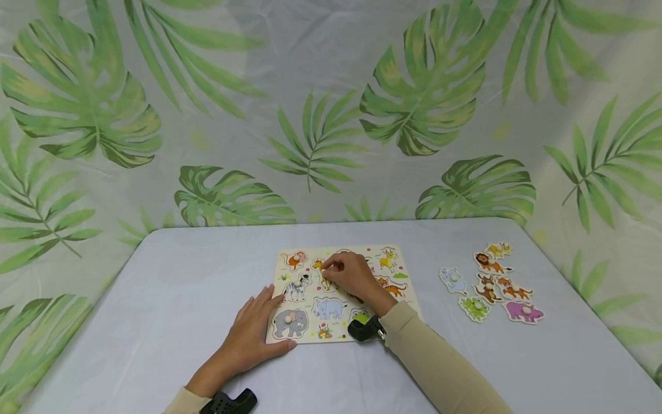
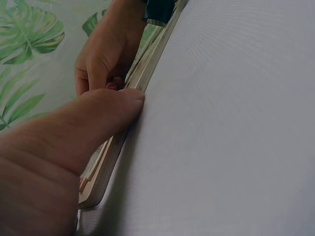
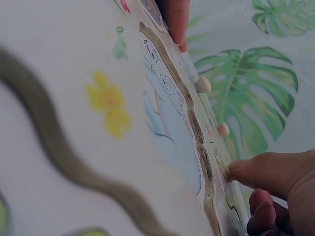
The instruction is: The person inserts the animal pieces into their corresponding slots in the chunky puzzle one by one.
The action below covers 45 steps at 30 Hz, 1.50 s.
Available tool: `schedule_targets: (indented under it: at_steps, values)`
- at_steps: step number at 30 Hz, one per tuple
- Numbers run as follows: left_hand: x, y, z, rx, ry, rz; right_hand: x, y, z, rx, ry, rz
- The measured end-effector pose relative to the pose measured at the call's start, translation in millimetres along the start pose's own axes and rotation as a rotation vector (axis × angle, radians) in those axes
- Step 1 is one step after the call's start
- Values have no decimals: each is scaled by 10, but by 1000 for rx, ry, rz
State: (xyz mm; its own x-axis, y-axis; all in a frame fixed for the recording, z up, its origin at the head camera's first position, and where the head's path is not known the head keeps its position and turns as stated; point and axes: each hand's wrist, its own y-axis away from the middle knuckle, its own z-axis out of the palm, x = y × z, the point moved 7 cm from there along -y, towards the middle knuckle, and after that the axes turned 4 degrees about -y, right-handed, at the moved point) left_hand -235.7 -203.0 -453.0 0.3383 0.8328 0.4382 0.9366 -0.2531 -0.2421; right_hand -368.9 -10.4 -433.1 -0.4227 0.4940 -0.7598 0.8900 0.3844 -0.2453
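Observation:
A wooden animal puzzle board lies on the table. My right hand is over its middle, thumb and index finger pinching at the giraffe piece, which lies at its giraffe-shaped place. In the right wrist view the thumb touches down there; the knob itself is hidden. My left hand rests at the board's near left corner, fingers fairly straight along the left side. Its thumb presses the front edge in the left wrist view. A zebra piece and a knobbed elephant piece sit in the board.
Several loose animal pieces lie right of the board, among them a lion, a light-blue animal, a kangaroo, a green piece and a purple hippo. A leaf-patterned cloth hangs behind the white table.

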Motion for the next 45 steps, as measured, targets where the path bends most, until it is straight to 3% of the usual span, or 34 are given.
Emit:
schedule_targets:
  at_steps: [20, 29, 45]
  values:
    - [3, 12, 2, 1, 11, -9, 4, 21, 2, -2, -19, 21]
    - [-1, -6, 2, 2, 10, -3, 16, 18, -32, -3, -86, 32]
    - [-11, -1, 8, -16, 17, -18, -20, 69, -197, 16, -119, 68]
